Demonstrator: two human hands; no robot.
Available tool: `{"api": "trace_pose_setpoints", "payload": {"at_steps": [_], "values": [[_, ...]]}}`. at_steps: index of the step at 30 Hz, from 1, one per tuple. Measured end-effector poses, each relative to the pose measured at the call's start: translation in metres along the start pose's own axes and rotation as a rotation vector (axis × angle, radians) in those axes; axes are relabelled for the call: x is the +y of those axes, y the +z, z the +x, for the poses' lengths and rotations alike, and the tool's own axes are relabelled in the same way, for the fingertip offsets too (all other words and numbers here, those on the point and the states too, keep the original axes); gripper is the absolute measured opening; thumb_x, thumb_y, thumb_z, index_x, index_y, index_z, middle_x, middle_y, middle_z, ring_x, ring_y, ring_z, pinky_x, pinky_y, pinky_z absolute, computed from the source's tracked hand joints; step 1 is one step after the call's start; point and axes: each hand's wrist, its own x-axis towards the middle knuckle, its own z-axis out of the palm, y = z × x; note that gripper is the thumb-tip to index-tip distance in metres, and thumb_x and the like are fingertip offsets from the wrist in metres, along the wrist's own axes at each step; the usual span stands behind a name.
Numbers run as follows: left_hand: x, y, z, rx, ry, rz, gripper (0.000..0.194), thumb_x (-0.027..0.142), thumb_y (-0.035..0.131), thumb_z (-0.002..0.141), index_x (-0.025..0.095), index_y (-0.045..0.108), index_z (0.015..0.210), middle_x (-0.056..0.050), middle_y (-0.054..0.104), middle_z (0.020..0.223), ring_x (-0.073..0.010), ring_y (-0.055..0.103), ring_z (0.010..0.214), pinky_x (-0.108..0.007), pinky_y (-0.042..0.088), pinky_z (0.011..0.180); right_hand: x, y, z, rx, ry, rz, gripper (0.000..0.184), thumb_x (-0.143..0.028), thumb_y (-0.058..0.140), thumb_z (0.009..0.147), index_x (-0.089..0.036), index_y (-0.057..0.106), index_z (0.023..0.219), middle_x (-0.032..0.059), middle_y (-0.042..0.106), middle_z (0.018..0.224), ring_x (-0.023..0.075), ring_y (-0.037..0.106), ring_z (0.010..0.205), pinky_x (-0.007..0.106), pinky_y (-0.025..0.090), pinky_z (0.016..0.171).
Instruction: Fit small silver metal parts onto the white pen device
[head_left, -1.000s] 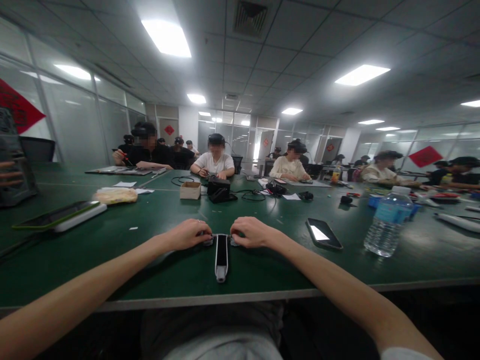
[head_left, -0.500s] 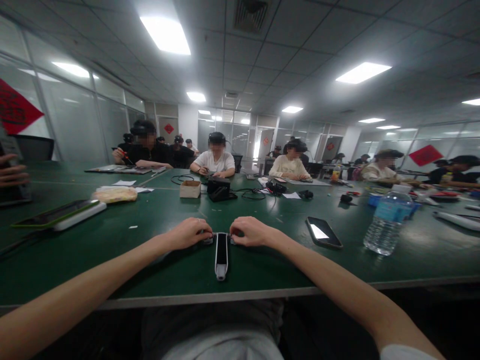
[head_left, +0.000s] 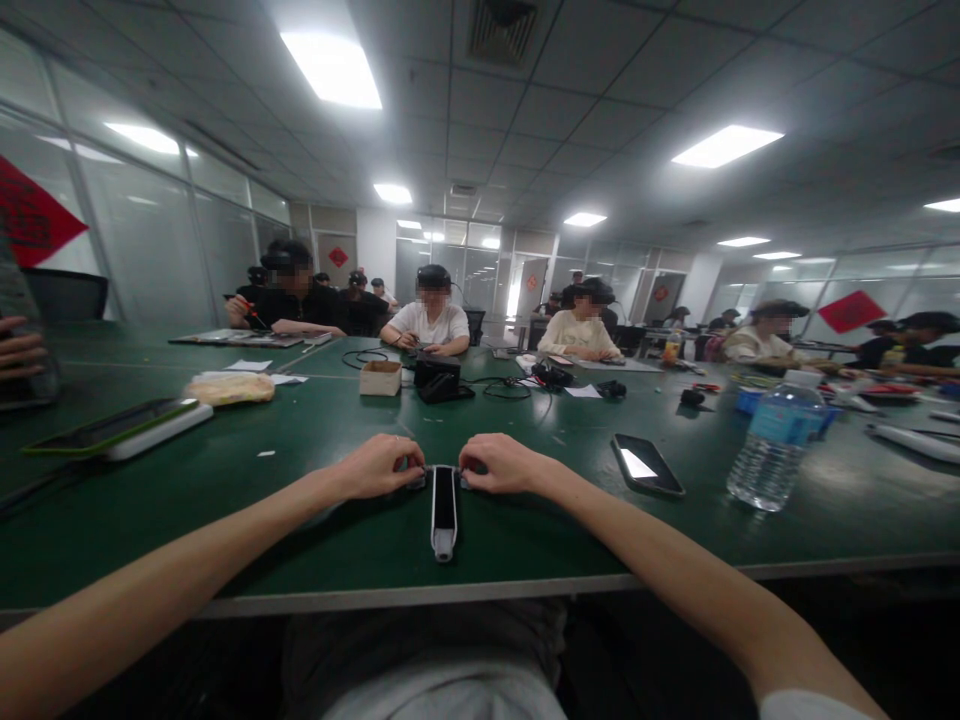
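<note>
A slim white device with a long black top face (head_left: 444, 505) lies on the green table, its narrower end toward me. On its left, near the far end, my left hand (head_left: 382, 467) has thumb and fingers pinched together over a small greyish piece (head_left: 417, 482). My right hand (head_left: 499, 463) mirrors it on the other side, fingers curled in at the device's far right corner. Another small pale bit shows under those fingertips. What exactly either hand grips is mostly hidden by the fingers, and I cannot tell whether these pieces are joined to the device.
To the right lie a phone (head_left: 648, 464) and a water bottle (head_left: 776, 440). On the left are a green-edged device (head_left: 112, 428) and a plastic-wrapped packet (head_left: 229, 389). A small box (head_left: 380, 379), a black device (head_left: 438, 379) and cables lie ahead. Several people sit around the table.
Both hands keep their places beside the device, fingers still pinched. The device's near end has shifted very slightly to the right.
</note>
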Motion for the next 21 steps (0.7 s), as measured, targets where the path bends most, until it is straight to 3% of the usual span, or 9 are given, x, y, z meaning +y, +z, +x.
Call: {"api": "trace_pose_setpoints", "payload": {"at_steps": [12, 21], "values": [[0.0015, 0.0006, 0.0016, -0.006, -0.065, -0.004, 0.027, 0.039, 0.052, 0.085, 0.017, 0.066, 0.093, -0.004, 0.067, 0.082, -0.0165, 0.059, 0.073, -0.024, 0.042, 0.064, 0.0000, 0.0004, 0.0000, -0.009, 0.006, 0.000, 0.013, -0.019, 0.058, 0.081, -0.012, 0.066, 0.090, 0.0063, 0.064, 0.084, 0.0147, 0.056, 0.077, 0.024, 0.040, 0.069], [0.0025, -0.0006, -0.0004, 0.008, -0.023, 0.018, 0.025, 0.034, 0.049, 0.085, 0.016, 0.066, 0.091, -0.005, 0.066, 0.083, -0.0170, 0.059, 0.074, -0.025, 0.042, 0.066, 0.0000, -0.0002, -0.0002, -0.003, -0.002, 0.009, 0.013, -0.019, 0.058, 0.082, -0.013, 0.065, 0.089, 0.0062, 0.063, 0.084, 0.0148, 0.056, 0.076, 0.025, 0.039, 0.069]]}}
